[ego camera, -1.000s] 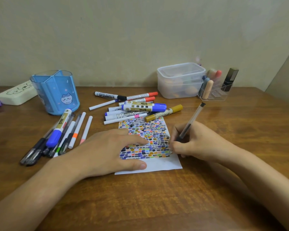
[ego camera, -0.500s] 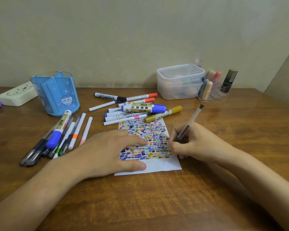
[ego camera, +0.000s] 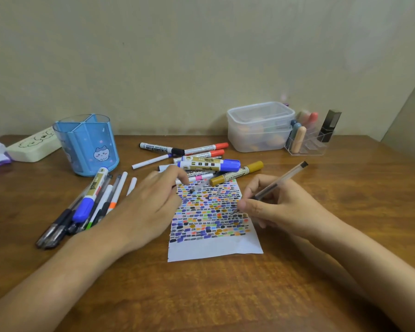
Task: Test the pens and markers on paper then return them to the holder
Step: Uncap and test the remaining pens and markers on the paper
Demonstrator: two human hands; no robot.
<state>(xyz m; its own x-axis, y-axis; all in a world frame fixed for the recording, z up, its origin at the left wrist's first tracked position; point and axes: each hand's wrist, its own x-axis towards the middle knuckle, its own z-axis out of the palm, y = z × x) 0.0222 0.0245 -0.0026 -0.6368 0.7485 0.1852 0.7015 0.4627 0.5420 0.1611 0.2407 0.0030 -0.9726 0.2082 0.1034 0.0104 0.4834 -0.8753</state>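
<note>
1. The right hand [ego camera: 280, 207] pinched a clear-barrelled pen [ego camera: 273, 188] between thumb and curled fingers [ego camera: 246, 204], its tip touching the coloured swatches near the right edge of the paper [ego camera: 213, 248].
2. The left hand [ego camera: 144, 209] was blurred at the paper's upper left corner; its fingers reached forward toward a clear pen cap [ego camera: 198, 187] lying on the sheet's top edge, but whether they touched or pinched it could not be told.
3. The paper lay flat on the wooden table [ego camera: 201, 295], covered with rows of small coloured marks, a white strip bare at its near edge.
4. Just beyond the paper lay a loose heap of markers [ego camera: 201, 159]: a blue-capped one [ego camera: 211, 165], a mustard one [ego camera: 237, 174] overlapping the sheet's top edge, two red-capped and one black-capped.
5. To the left of the left hand lay a second bundle of pens [ego camera: 86, 207], fanned side by side.
6. Behind that bundle stood the blue holder [ego camera: 89, 144], upright, divided into compartments.
7. At the back right sat a translucent lidded box [ego camera: 259, 127], and just beside it a clear organiser [ego camera: 307, 142].
</note>
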